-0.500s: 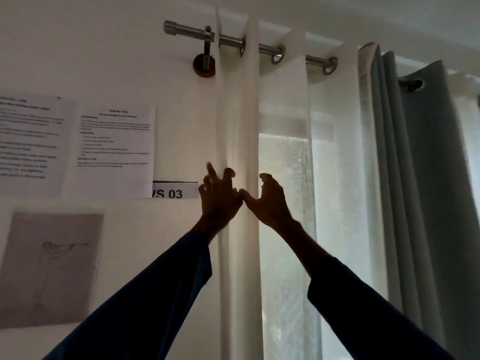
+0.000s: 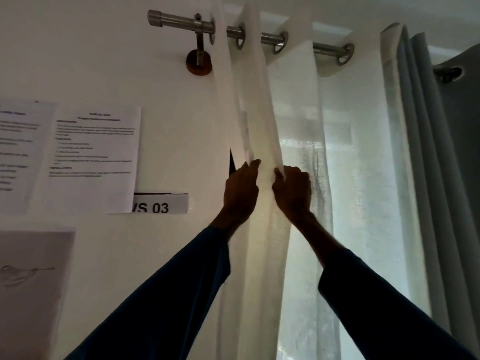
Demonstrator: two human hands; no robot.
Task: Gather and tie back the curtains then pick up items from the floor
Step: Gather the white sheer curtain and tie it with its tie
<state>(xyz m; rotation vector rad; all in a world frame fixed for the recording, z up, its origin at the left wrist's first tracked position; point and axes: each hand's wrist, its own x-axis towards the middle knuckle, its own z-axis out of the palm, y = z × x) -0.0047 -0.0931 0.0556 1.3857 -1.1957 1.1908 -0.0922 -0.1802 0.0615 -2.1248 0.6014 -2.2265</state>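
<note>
Head view showed the left hand (image 2: 240,193) and right hand (image 2: 292,190), fingers curled tight round one gathered fold of the sheer white curtain (image 2: 259,113), which hung vertically, translucent, from the steel rod (image 2: 176,20) above.

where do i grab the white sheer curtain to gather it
Grip the white sheer curtain by its stacked folds, where left hand and right hand hold it, from the window side: pleats hang vertical, bunched toward the wall.

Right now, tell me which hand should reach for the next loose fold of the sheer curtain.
Right hand: it grips the sheer curtain on the window side, nearest the loose folds.
</note>
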